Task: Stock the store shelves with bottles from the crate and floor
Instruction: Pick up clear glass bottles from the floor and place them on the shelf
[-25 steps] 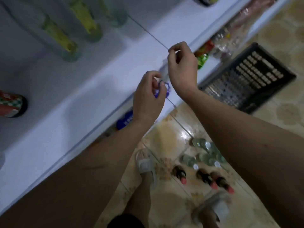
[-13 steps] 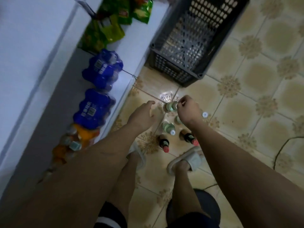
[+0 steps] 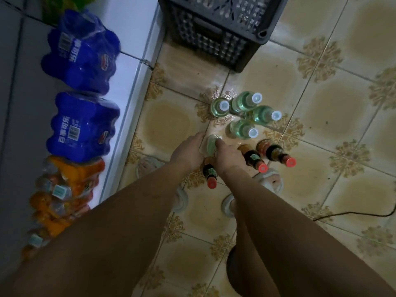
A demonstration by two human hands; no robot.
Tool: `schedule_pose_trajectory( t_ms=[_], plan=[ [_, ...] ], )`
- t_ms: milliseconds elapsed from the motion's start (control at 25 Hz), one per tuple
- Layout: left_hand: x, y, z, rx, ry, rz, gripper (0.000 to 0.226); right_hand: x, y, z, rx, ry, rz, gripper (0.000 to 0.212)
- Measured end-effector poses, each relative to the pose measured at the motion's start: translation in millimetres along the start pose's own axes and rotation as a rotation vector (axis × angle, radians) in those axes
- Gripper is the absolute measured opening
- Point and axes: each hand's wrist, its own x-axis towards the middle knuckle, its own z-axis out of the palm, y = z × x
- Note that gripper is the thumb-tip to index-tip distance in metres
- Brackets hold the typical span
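Several clear green bottles with white caps [image 3: 246, 101] stand together on the tiled floor. Just nearer me are three dark bottles with red caps [image 3: 254, 158]. One more clear green bottle [image 3: 210, 145] stands between my hands. The fingers of my right hand [image 3: 229, 155] curl over its top and hide the cap. My left hand [image 3: 188, 153] lies against its left side with the fingers stretched out. The dark plastic crate [image 3: 214, 37] stands on the floor beyond the bottles.
The white bottom shelf [image 3: 128, 116] runs along the left. It holds two blue shrink-wrapped drink packs [image 3: 83, 125] and orange ones [image 3: 64, 185]. My feet in slippers [image 3: 267, 181] are just behind the dark bottles. A black cable [image 3: 353, 214] lies on the floor at right.
My hands have dropped from the upper shelf edge to the floor bottles. The view tilted down with them. My right hand now closes over a clear green bottle.
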Motion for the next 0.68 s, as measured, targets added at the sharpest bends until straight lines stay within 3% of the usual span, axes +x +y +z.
schedule_pose_trajectory(
  t_ms=[160, 320, 520, 680],
  plan=[
    [4.7, -5.1, 10.3, -0.021, 0.001, 0.014, 0.065, 9.5, 4.7, 8.7, 0.0, 0.078, -0.081, 0.037],
    [1.3, -5.5, 9.3, -0.063, 0.011, 0.018, 0.064, 10.0, 5.6, -3.8, 0.09, 0.056, -0.1, 0.022],
    [-18.3, 5.9, -5.8, -0.171, -0.015, -0.016, 0.086, 6.6, -20.6, -64.5, -0.085, -0.1, -0.16, 0.021],
    [-38.3, 23.8, -22.5, -0.358, -0.025, 0.008, 0.092, -13.2, -48.9, -118.7, -0.127, -0.115, -0.269, 0.027]
  ],
)
